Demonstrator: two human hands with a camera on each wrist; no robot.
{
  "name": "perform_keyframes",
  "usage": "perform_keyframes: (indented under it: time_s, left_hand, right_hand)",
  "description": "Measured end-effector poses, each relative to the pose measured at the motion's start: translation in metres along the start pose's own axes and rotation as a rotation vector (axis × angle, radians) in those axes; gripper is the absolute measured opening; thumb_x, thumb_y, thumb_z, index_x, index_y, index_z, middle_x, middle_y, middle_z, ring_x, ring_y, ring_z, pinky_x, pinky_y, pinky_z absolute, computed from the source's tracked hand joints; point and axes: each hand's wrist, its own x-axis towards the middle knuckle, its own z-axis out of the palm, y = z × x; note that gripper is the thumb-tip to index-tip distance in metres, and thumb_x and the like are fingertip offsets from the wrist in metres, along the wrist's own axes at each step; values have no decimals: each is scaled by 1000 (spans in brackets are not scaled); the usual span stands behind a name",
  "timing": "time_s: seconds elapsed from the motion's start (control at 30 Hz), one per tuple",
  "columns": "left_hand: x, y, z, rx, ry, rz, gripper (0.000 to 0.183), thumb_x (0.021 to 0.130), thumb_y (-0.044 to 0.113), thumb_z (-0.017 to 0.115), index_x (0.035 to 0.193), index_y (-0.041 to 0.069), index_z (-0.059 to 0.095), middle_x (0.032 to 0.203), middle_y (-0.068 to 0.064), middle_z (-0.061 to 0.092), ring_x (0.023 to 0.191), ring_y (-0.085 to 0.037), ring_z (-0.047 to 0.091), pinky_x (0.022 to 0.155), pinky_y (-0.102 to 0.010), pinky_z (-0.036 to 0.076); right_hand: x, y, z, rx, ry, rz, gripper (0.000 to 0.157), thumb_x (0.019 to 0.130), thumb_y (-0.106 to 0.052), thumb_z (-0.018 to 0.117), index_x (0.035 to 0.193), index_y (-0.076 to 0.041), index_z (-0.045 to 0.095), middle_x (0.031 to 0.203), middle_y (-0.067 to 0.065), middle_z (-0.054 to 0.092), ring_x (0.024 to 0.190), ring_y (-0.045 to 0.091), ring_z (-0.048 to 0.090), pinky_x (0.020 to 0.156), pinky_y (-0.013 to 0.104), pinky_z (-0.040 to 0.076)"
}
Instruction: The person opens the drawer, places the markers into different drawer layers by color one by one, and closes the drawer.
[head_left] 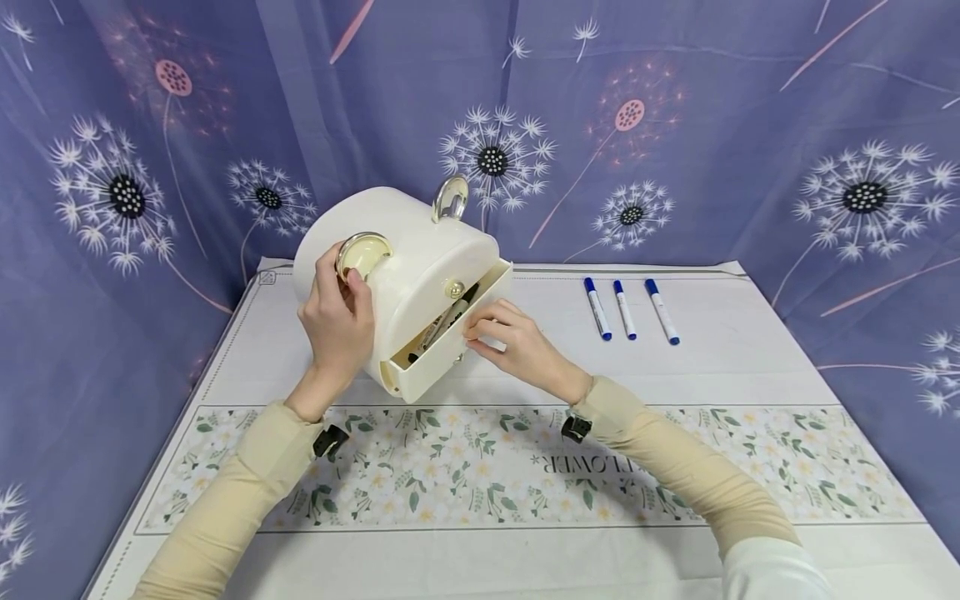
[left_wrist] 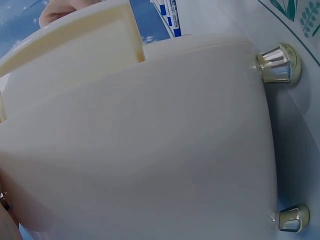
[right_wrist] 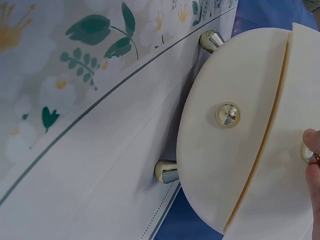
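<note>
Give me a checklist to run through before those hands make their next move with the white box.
1. Box steadied: ok, left hand holds its gold-rimmed ear.
2. Knob gripped: ok, right hand pinches it.
3. Drawer open: ok, pens show inside.
4. Pen count inside: cannot tell, partly hidden.
5. Loose pens clear of the drawer: ok, three lie apart on the table.

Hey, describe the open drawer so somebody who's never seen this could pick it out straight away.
Find the big rounded white box whose gold-rimmed ear the left hand grips. Go to its front, where the right hand pinches a knob. That drawer alone juts out and shows pens inside, unlike the knobbed fronts above and below it.
</note>
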Motion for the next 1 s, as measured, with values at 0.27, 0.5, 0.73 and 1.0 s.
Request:
perform_keyframes:
  time_s: [0.27, 0.5, 0.73, 1.0]
  left_hand:
    - [-1, -2, 1, -2, 8, 2, 32, 90, 15, 45, 119, 2, 52, 104, -19, 65, 69, -33, 63, 52, -44, 47]
    - [-1, -2, 1, -4, 8, -3, 32, 91, 15, 45, 119, 2, 52, 105, -19, 65, 72, -33, 64, 54, -44, 48]
    - [-1, -2, 1, 0, 17, -5, 32, 90, 16, 45, 118, 3, 53, 103, -19, 65, 70, -33, 64, 54, -44, 48]
    - [-1, -1, 2, -9, 15, -6, 32, 90, 15, 45, 119, 3, 53, 103, -19, 65, 70, -32, 64, 55, -43, 48]
  right_hand:
    - [2, 0, 2, 9, -6, 9, 7, 80, -7, 68, 87, -8, 67, 99, 1, 60, 96, 13, 52, 86, 16, 41]
    - [3, 2, 5, 20, 0, 8, 8, 80, -6, 68, 87, -8, 67, 99, 2, 60, 97, 13, 52, 87, 17, 41]
    - [5, 2, 7, 32, -7, 16, 8, 80, -7, 68, 88, -8, 67, 100, 1, 60, 97, 13, 52, 85, 18, 42]
    - [8, 4, 10, 38, 4, 16, 8, 80, -6, 67, 88, -8, 66, 100, 1, 60, 98, 13, 52, 88, 18, 42]
